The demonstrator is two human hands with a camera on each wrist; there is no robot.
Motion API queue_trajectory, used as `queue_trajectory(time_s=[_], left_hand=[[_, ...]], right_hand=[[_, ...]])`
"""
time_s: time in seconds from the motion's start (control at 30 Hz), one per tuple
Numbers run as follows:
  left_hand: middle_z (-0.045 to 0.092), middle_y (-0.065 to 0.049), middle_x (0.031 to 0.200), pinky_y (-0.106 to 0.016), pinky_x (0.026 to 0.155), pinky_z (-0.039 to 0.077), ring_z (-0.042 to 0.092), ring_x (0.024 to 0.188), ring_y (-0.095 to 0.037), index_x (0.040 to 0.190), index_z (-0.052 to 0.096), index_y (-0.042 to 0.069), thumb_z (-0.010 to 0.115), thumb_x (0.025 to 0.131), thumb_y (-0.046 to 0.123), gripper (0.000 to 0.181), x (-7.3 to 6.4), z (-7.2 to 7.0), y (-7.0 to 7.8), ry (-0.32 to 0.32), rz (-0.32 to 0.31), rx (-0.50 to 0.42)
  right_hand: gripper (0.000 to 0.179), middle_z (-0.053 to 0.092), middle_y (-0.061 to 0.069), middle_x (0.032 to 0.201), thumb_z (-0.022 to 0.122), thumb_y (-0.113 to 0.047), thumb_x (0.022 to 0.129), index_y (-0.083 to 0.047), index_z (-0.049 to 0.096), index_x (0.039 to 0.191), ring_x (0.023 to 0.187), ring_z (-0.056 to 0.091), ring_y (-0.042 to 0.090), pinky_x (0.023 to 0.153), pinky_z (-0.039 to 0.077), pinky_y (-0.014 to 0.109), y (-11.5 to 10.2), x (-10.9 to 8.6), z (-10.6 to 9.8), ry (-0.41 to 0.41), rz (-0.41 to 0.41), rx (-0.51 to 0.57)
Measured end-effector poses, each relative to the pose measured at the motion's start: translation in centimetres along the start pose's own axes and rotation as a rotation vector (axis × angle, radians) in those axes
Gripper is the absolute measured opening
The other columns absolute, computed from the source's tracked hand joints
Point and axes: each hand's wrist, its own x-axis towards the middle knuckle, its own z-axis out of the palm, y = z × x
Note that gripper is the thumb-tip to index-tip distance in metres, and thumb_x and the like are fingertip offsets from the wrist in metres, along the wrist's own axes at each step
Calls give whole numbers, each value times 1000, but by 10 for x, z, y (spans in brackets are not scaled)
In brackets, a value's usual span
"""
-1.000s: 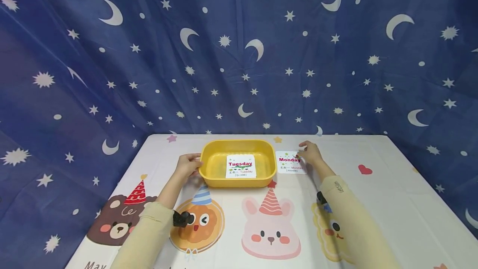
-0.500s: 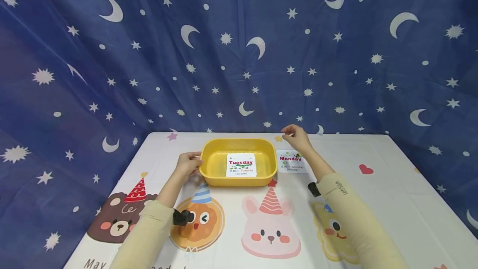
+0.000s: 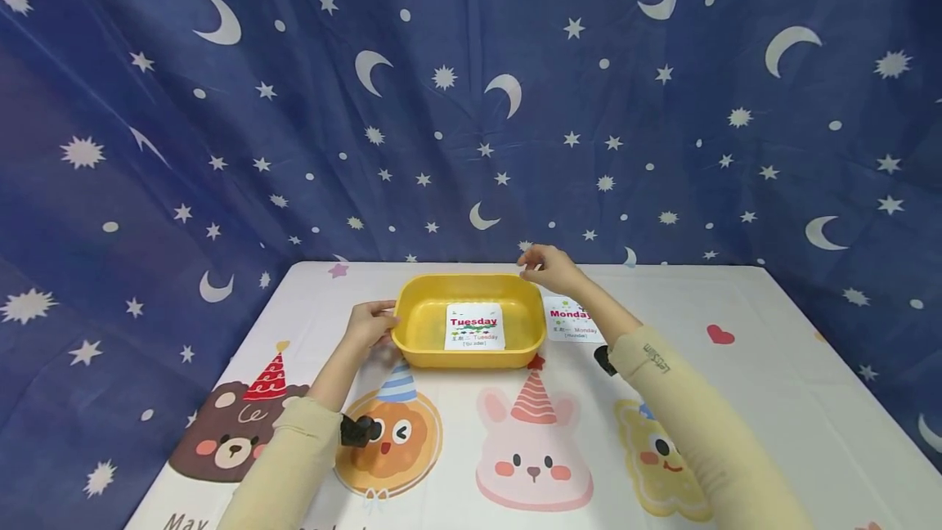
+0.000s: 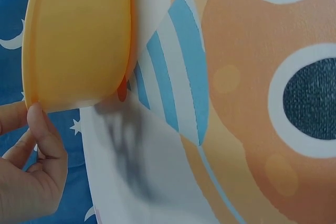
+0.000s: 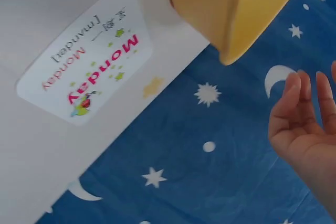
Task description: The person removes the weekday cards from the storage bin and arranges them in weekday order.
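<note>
A yellow plastic basin (image 3: pixel 408 342) stands on the table, with a white "Tuesday" card (image 3: pixel 474 328) lying inside it. At its left end my left hand (image 3: pixel 370 324) pinches the rim, thumb and fingers on either side, as the left wrist view shows at the hand (image 4: pixel 37 166). My right hand (image 3: pixel 553 270) hovers near the basin's back right corner, fingers loosely bent and holding nothing. Seen from the right wrist, that hand (image 5: pixel 307 124) is apart from the basin (image 5: pixel 210 14). A "Monday" card (image 5: pixel 86 59) lies just right of the basin, partly covered by my right forearm in the head view.
The white tablecloth (image 3: pixel 736 399) carries printed party animals, among them a pink rabbit (image 3: pixel 533 464) and a brown bear (image 3: pixel 228 440). Behind the table's back edge hangs a dark blue curtain (image 3: pixel 441 211) with stars and moons. Another curtain fold covers the left side.
My right hand has lifted off the "Monday" card and moved left and back, to the basin's far right corner. The left hand, the basin and both cards stay in place.
</note>
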Motion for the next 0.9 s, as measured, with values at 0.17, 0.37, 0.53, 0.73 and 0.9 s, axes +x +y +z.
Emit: queue_trajectory(time_s=[0.17,0.37,0.53,0.73,0.9], left_hand=[[60,-15,107,-14,49,48,58,68,-9,130,52,-2,59,88,1,43,0,-3,-1,2,3,-6],[59,-16,109,-13,50,48,60,71,-10,130,52,-2,58,88,1,43,0,-4,-2,5,3,-14],[59,-15,106,-13,49,47,59,69,-9,130,52,-3,58,87,1,43,-3,-5,-3,3,2,-32],[59,-12,102,-13,48,47,58,66,-8,130,53,-2,58,87,0,44,-5,-4,-3,3,-11,-42],[60,-13,104,-14,49,48,58,67,-7,130,53,-1,58,87,0,43,-2,-2,-1,0,-9,-42]], right_hand=[[22,62,14,92,62,-8,88,3,62,107,83,57,24,81,55,34,-12,11,10,-107,-60,-92],[26,63,15,100,63,-10,88,3,61,111,90,56,25,86,53,35,-30,23,23,-251,-88,-207],[27,63,14,104,63,-11,89,0,61,113,93,54,24,90,52,34,-44,30,32,-322,-74,-265],[27,63,14,107,62,-10,90,-1,61,115,97,55,25,92,50,36,-60,38,38,-344,-127,-319],[28,63,14,108,61,-10,91,0,61,117,100,55,25,92,50,36,-62,49,44,-385,-199,-335]])
